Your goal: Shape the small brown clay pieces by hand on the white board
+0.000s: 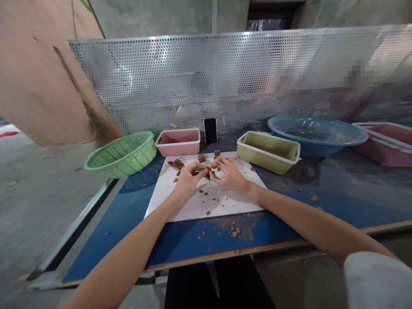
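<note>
Your hands meet over the upper middle of the white board (183,210), fingertips bent toward each other. Your left hand (189,179) and your right hand (231,174) both pinch at a small brown lump (208,170) between thumb and fingers; the fingers cover much of it, so you cannot make out its full shape. Just beyond your fingers, on the board, stand two brown blocks (201,158), one near each hand. A heap of darker brown pieces (176,164) lies to the left of your left hand, near the board's edge. Crumbs (212,198) are scattered over the board below your hands, and more bits (235,231) lie with brown dust on the blue tabletop (122,227) in front of you. Behind the board, a phone (210,131) leans upright, with a pink box (179,149) to its left and a yellow-green box (268,159) to its right. A green basket (127,159) sits at the far left, near the pink box. Beyond the yellow-green box is a wide blue basin (317,148), with more pink boxes (383,152) beside it. A perforated metal screen (154,86) stands along the back.
</note>
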A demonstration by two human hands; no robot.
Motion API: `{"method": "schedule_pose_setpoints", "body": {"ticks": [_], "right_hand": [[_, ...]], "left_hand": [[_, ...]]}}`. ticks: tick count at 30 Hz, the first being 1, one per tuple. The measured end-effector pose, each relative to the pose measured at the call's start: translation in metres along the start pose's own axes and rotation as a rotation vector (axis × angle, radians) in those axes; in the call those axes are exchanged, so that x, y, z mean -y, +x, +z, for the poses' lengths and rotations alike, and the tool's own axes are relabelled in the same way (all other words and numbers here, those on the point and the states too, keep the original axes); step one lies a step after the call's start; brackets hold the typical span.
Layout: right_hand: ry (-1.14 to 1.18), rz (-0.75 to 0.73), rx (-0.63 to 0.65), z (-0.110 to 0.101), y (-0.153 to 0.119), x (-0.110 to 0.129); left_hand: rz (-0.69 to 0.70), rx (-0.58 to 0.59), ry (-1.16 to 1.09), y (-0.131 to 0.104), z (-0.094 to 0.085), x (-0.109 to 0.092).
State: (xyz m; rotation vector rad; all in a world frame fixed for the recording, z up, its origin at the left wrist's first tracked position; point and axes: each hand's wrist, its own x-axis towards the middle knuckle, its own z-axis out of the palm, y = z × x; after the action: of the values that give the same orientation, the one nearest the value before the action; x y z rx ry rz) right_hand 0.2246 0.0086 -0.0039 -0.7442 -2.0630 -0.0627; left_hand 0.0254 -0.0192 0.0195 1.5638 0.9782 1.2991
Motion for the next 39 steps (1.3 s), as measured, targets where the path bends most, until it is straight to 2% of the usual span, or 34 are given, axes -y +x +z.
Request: {"method": "schedule_pose_setpoints", "body": {"ticks": [13, 26, 31, 39], "right_hand": [[-0.063, -0.033, 0.017, -0.0017, 0.0011, 0.0012], [0.006, -0.03, 0.007, -0.003, 0.0023, 0.0001], [0.027, -0.041, 0.033, -0.0027, 0.0015, -0.0019], [0.042, -0.03, -0.003, 0.0004, 0.002, -0.0025]], "left_hand": [[0.034, 0.022, 0.076, -0.0005, -0.0003, 0.0025], [0.031, 0.068, 0.058, 0.0002, -0.0024, 0.0042], [-0.003, 0.046, 0.046, 0.0004, -0.0026, 0.0019], [0.005, 0.038, 0.033, 0.0012, -0.0018, 0.0021]]}}
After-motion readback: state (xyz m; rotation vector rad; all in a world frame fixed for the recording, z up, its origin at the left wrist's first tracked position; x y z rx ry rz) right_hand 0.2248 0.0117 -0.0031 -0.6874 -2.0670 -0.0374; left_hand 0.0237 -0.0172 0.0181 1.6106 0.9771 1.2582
